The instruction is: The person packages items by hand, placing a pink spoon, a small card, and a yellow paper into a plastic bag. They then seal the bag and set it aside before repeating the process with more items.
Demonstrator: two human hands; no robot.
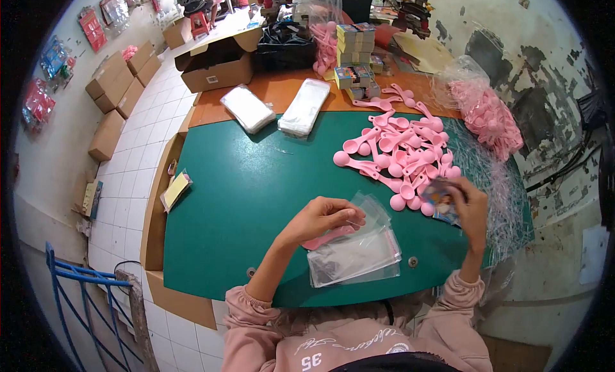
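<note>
My left hand point(323, 221) is over the near middle of the green table, fingers curled and closed on the edge of a clear plastic bag point(371, 209). A pink piece point(327, 237), probably a measuring spoon partly hidden by my hand, shows beneath it. Under that lies a fanned stack of clear bags point(352, 260). To the right, my right hand point(472, 209) grips a colourful printed card point(441, 194), blurred by motion. More cards point(447, 217) show below its fingers. Beside this hand is a heap of pink measuring spoons point(403, 148).
Two packs of clear bags point(248, 109) point(304, 108) lie at the far side. Stacked printed cards point(354, 45) stand behind the spoons. A bulging bag of pink spoons point(487, 116) and plastic strands point(496, 199) line the right edge. A yellow card bundle point(175, 191) lies left.
</note>
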